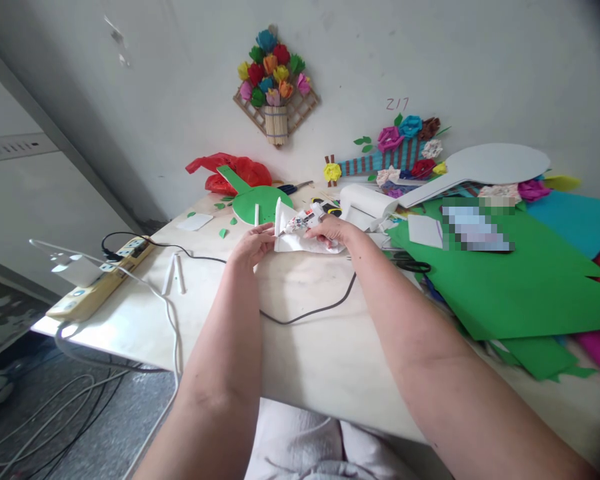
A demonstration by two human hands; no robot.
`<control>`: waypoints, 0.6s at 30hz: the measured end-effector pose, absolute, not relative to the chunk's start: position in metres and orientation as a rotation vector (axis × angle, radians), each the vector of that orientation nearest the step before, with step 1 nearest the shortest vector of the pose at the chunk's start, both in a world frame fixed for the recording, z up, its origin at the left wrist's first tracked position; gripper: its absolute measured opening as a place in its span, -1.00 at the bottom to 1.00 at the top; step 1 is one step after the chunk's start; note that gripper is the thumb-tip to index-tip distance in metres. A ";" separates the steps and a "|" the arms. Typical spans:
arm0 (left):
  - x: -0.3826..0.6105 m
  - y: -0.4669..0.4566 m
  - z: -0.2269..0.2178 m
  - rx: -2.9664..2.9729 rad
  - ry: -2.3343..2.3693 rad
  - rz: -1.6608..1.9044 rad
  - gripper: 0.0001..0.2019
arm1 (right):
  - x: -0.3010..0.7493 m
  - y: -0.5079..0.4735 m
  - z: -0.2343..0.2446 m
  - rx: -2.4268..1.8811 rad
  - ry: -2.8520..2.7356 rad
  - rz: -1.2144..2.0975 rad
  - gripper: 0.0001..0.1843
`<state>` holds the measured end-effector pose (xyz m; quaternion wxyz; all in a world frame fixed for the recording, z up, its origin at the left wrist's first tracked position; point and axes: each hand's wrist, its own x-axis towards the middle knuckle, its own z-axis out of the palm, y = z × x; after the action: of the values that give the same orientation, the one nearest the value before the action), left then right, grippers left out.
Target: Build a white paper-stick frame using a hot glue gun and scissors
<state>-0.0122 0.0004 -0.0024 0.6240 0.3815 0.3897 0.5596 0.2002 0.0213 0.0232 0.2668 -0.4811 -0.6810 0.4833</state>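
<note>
A crumpled white bag (pixel 300 241), soft-looking and with coloured print on it, lies on the table between my hands. My left hand (pixel 256 244) is at its left end, with thumb and fingers closed on the edge. From the right, my right hand (pixel 333 231) bends over the bag with its fingers curled onto it. What is inside the bag, if anything, is hidden. A yellow-and-black item (pixel 332 208) shows just behind my right hand. Beyond the left hand lies a green paddle-shaped cutout (pixel 265 199) with a narrow white strip (pixel 257 214) near it.
A power strip (pixel 100 280) with plugs sits at the left edge; a black cable (pixel 300 319) loops across the table. Green sheets (pixel 510 287), a phone (pixel 477 227) and a white paddle-shaped piece (pixel 500 163) occupy the right. A red plastic bag (pixel 235 172) rests at the back.
</note>
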 end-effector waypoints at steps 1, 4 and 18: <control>-0.012 0.000 -0.002 0.877 0.892 1.282 -0.45 | 0.200 0.021 0.023 -1.287 -1.843 1.298 -0.88; -0.012 0.000 -0.002 0.882 0.890 1.273 -0.44 | 0.199 0.021 0.023 -1.277 -1.847 1.268 -0.89; -0.014 0.002 -0.002 0.822 0.877 1.290 -0.32 | 0.200 0.021 0.025 -1.326 -1.865 1.237 -0.82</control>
<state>-0.0143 0.0021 -0.0018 0.6360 0.3600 0.3838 0.5645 0.1996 0.0207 0.0245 0.2671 -0.4912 -0.6909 0.4583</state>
